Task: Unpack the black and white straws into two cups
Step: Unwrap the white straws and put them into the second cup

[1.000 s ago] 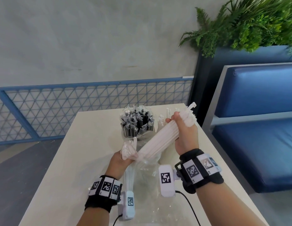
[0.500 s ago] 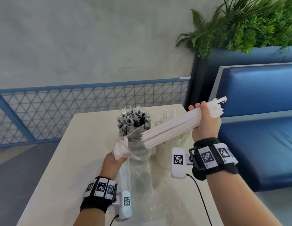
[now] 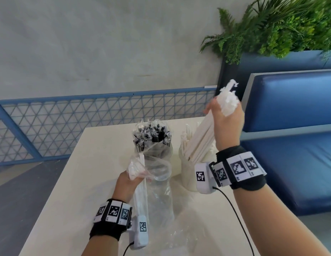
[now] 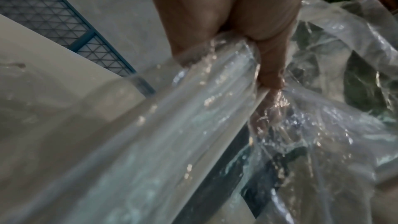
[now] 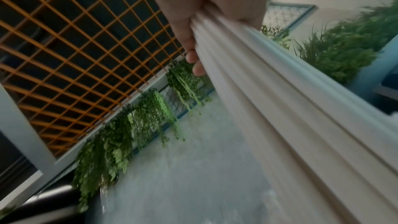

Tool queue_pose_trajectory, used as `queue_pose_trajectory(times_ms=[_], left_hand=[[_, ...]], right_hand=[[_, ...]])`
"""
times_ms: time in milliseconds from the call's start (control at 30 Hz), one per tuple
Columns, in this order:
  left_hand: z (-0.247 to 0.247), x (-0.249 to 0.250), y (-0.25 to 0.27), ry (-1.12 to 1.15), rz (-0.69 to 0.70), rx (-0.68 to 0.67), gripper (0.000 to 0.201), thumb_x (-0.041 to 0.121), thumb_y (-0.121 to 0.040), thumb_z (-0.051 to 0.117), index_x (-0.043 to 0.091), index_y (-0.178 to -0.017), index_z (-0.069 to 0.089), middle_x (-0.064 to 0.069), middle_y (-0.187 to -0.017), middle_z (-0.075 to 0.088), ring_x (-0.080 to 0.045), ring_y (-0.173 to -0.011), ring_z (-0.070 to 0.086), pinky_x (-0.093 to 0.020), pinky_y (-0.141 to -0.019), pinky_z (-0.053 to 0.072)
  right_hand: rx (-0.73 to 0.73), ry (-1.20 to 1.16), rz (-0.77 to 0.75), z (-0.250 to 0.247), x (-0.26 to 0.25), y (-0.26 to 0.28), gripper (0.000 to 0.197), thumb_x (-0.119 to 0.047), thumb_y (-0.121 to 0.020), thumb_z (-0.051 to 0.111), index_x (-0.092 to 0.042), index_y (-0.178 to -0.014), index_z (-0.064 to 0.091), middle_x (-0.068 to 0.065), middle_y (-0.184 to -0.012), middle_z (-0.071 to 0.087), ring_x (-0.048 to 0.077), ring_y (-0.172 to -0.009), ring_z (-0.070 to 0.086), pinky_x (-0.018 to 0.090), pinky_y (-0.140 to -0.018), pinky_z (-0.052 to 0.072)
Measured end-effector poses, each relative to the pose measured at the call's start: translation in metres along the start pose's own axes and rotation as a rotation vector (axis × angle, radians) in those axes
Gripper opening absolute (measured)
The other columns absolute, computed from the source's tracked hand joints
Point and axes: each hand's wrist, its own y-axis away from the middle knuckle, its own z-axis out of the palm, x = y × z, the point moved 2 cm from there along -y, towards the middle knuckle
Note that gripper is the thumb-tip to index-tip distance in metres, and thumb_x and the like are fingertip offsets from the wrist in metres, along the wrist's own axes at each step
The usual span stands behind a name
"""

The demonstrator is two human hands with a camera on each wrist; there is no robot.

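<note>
We see the bundle of white straws (image 3: pixel 201 139) gripped near its top in the right hand (image 3: pixel 226 122), fingers curled round it, its lower ends slanting down into the white cup (image 3: pixel 188 178) on the table (image 3: pixel 83 182). Just left stands the clear cup (image 3: pixel 157 156) full of black straws (image 3: pixel 151 133). The left hand (image 3: pixel 126 183) clutches the crumpled clear plastic bag (image 3: pixel 155 170) low before it.

The right hand (image 3: pixel 226 124) was raised, its fingers (image 5: pixel 194 64) curled tight round a bundle of long white paper-wrapped straws (image 3: pixel 201 140). The left hand (image 3: pixel 126 182), lower and nearer the body, gripped a crumpled clear plastic bag (image 3: pixel 153 169).
</note>
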Motion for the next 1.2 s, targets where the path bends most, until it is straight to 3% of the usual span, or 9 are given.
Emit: queue_pose_trajectory(times_ms=[133,400,533,633,767,833,933,1033,1200], left_hand=[[0.005,0.006,0.003,0.006,0.014,-0.031,0.016,0.011,-0.076,0.073,0.005,-0.090,0.069,-0.011,-0.083,0.070,-0.026,-0.082,0.065,-0.032,-0.072,0.050],[0.008,0.003,0.001,0.034,0.047,-0.056,0.038,0.032,-0.061,0.068,0.011,-0.092,0.067,-0.007,-0.087,0.071,-0.022,-0.085,0.066,-0.030,-0.075,0.050],[0.009,0.003,0.000,0.046,0.037,-0.050,0.034,0.036,-0.057,0.072,0.018,-0.086,0.066,-0.005,-0.086,0.071,-0.020,-0.084,0.066,-0.033,-0.078,0.051],[0.010,0.005,0.001,0.045,0.034,-0.048,0.022,0.029,-0.065,0.075,0.021,-0.082,0.064,-0.001,-0.081,0.069,-0.019,-0.081,0.064,-0.024,-0.069,0.049],[0.012,0.004,0.002,0.044,0.027,-0.045,0.014,0.020,-0.073,0.074,0.015,-0.085,0.066,-0.003,-0.080,0.069,-0.021,-0.081,0.065,-0.025,-0.069,0.049],[0.012,0.003,0.001,0.045,0.025,-0.051,0.011,0.015,-0.076,0.074,0.015,-0.085,0.067,-0.003,-0.081,0.070,-0.021,-0.082,0.065,-0.026,-0.071,0.049],[0.013,0.005,0.002,0.053,0.011,-0.058,0.010,0.008,-0.078,0.071,0.016,-0.083,0.067,-0.005,-0.082,0.070,-0.024,-0.085,0.066,-0.032,-0.077,0.050],[0.012,0.004,0.001,0.080,0.002,-0.057,0.023,0.020,-0.068,0.076,0.010,-0.088,0.069,-0.011,-0.087,0.072,-0.027,-0.089,0.067,-0.041,-0.084,0.051],[0.012,0.002,0.002,0.102,0.032,-0.077,0.038,0.035,-0.052,0.076,0.016,-0.085,0.071,-0.001,-0.079,0.074,-0.019,-0.084,0.068,-0.036,-0.080,0.052]], right_hand=[[-0.159,0.089,0.072,0.018,0.021,0.018,0.013,-0.021,-0.086,0.057,-0.008,-0.084,0.057,-0.011,-0.069,0.055,-0.004,-0.060,0.050,0.008,-0.059,0.039],[-0.198,0.189,0.215,0.019,0.060,0.047,0.019,-0.023,-0.085,0.060,-0.007,-0.092,0.057,-0.021,-0.074,0.056,-0.002,-0.076,0.054,0.035,-0.076,0.048],[-0.142,0.221,-0.089,0.008,0.043,0.044,0.048,-0.010,-0.082,0.065,-0.020,-0.125,0.045,-0.033,-0.112,0.048,-0.009,-0.105,0.047,0.008,-0.093,0.034],[-0.206,0.453,-0.345,0.010,0.050,0.041,0.040,-0.004,-0.085,0.057,-0.014,-0.124,0.054,-0.003,-0.127,0.056,0.007,-0.117,0.045,0.014,-0.103,0.024],[-0.323,0.483,-0.224,0.008,0.070,0.042,0.034,0.006,-0.087,0.048,-0.010,-0.114,0.061,0.005,-0.123,0.058,0.019,-0.114,0.053,-0.005,-0.092,0.024],[-0.358,0.494,-0.181,0.005,0.073,0.043,0.040,0.008,-0.085,0.050,-0.012,-0.119,0.059,0.004,-0.127,0.056,0.019,-0.118,0.051,0.006,-0.102,0.030],[-0.209,0.642,-0.316,0.000,0.061,0.053,0.045,-0.008,-0.087,0.054,-0.018,-0.130,0.049,0.003,-0.137,0.050,0.017,-0.132,0.038,0.039,-0.115,0.020],[-0.058,0.358,-0.515,-0.002,0.035,0.083,0.022,-0.014,-0.089,0.049,-0.012,-0.110,0.056,0.003,-0.109,0.059,0.009,-0.103,0.048,0.014,-0.098,0.031],[-0.574,0.222,-0.304,0.026,0.046,0.131,0.022,-0.021,-0.091,0.048,-0.011,-0.098,0.066,-0.001,-0.092,0.067,0.001,-0.078,0.057,0.014,-0.077,0.050]])
